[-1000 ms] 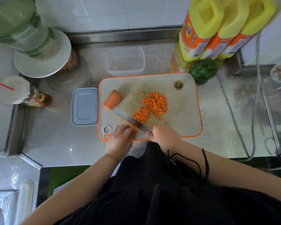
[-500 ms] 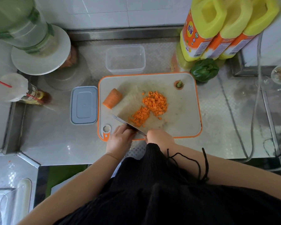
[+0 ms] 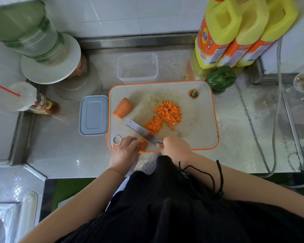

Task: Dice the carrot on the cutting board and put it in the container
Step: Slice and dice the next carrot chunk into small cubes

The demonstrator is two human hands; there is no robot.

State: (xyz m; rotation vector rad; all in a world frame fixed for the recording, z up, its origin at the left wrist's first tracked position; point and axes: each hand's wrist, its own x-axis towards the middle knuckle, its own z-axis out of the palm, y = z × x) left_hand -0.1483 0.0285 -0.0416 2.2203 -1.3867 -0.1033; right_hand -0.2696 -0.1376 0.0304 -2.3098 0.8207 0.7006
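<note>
A white cutting board (image 3: 197,120) with an orange rim lies on the steel counter. On it sit a pile of diced carrot (image 3: 165,116), a carrot chunk (image 3: 123,108) at the left and a carrot top (image 3: 193,93) at the far right. My left hand (image 3: 125,151) holds down carrot strips (image 3: 143,145) at the board's near edge. My right hand (image 3: 175,147) grips the knife (image 3: 141,131), its blade slanting up-left just beside those strips. An empty clear container (image 3: 137,67) stands behind the board.
A grey lid (image 3: 93,115) lies left of the board. Three yellow oil jugs (image 3: 235,32) and a green pepper (image 3: 220,77) stand at the back right. A green bottle on a white plate (image 3: 49,67) sits back left. A cable (image 3: 263,137) runs along the right.
The knife blade has gone down and come up again beside the strips, and more diced pieces lie by the pile. My left hand has stayed on the strips.
</note>
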